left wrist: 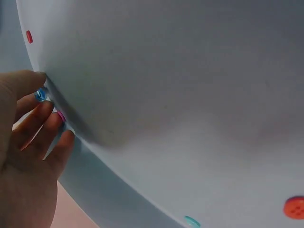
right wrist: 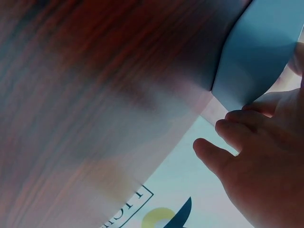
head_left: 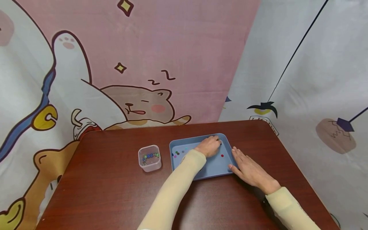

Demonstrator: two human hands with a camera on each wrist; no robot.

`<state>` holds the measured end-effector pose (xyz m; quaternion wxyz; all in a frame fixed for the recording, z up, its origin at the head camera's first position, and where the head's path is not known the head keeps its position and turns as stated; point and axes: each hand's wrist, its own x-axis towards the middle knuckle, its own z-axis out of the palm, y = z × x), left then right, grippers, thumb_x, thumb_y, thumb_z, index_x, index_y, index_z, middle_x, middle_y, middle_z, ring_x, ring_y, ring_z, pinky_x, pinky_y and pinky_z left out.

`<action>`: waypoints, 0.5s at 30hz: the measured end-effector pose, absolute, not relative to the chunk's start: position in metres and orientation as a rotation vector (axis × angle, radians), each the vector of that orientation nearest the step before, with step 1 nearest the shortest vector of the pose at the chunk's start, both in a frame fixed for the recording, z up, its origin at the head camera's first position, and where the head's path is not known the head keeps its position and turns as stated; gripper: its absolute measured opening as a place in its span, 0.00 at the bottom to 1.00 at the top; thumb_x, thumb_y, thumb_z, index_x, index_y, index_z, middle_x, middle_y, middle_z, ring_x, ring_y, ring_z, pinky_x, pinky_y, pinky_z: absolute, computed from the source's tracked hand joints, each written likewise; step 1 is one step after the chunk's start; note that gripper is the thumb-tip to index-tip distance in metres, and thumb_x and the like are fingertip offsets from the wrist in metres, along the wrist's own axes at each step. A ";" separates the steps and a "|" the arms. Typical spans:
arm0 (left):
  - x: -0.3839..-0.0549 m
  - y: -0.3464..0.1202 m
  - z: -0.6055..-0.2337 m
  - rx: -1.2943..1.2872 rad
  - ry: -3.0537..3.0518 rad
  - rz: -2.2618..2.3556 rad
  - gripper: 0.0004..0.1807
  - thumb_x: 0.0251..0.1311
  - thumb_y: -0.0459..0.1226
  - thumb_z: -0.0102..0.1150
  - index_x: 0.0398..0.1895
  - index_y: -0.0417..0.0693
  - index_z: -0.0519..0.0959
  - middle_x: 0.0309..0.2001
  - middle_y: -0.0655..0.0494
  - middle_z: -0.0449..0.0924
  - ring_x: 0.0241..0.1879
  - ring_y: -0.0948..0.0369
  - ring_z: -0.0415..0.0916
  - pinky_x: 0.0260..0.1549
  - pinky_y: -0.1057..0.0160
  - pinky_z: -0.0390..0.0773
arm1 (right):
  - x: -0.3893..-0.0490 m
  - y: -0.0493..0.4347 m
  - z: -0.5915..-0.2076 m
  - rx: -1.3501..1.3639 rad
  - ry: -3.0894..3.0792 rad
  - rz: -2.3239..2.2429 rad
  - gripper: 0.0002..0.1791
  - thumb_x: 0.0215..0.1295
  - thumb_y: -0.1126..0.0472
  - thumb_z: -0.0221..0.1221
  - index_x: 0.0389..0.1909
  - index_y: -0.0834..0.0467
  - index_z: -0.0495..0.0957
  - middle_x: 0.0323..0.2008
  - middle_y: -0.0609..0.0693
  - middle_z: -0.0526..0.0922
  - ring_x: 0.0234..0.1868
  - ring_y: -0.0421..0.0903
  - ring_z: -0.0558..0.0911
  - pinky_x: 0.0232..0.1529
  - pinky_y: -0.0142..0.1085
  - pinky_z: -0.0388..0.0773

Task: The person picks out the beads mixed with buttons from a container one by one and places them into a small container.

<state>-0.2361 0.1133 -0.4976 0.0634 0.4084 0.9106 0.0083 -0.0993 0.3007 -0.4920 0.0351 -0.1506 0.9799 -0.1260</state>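
A shallow blue tray lies on the table with several small coloured buttons in it. My left hand reaches into its far right part. In the left wrist view, thumb and forefinger pinch a blue glass marble close to the tray wall; a pink button shows just past the fingers. My right hand has its fingers stretched out along the tray's right side, fingertips right at the rim, and holds nothing. One red button lies in the tray between the two hands.
Left of the tray stands a clear plastic box holding several blue and green marbles. More buttons lie in the tray's left part. The brown table ends at a cartoon-printed cloth behind and at the right.
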 end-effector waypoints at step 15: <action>-0.240 0.106 -0.501 1.278 2.776 0.077 0.19 0.78 0.42 0.54 0.68 0.57 0.79 0.62 0.56 0.78 0.60 0.60 0.76 0.60 0.63 0.75 | -0.099 0.301 -0.493 -0.460 3.015 -0.379 0.45 0.76 0.42 0.57 0.78 0.70 0.55 0.79 0.66 0.56 0.77 0.66 0.59 0.71 0.63 0.61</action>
